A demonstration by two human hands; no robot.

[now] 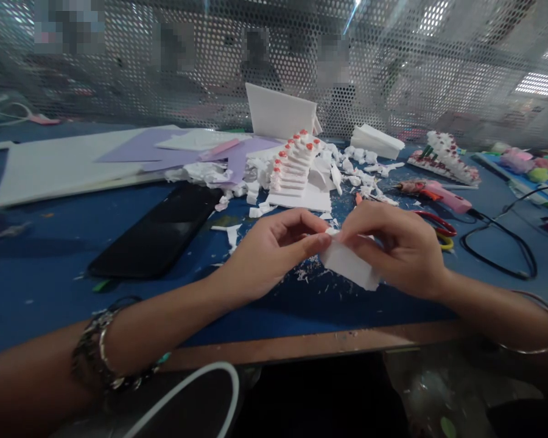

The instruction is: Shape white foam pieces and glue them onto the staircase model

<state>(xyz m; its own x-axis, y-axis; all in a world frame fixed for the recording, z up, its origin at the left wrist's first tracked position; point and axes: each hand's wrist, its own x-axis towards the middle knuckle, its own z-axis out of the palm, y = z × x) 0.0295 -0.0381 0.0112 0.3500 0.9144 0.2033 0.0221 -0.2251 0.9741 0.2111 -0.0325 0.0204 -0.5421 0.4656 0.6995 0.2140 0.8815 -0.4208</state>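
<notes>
Between my two hands is a small white foam piece, held tilted above the blue table near its front edge. My left hand pinches its upper left end between thumb and fingers. With bent fingers, my right hand grips the same piece along its top and right side; some fingertips are hidden. Just beyond my hands stands a small white foam staircase with red dots on its sides. White scraps and fine crumbs lie around and below the piece.
A black phone lies left of my hands. White and lilac sheets are behind it. To the right are a pink glue gun with a black cord, and red-and-yellow scissors handles. A perforated metal screen rises at the back.
</notes>
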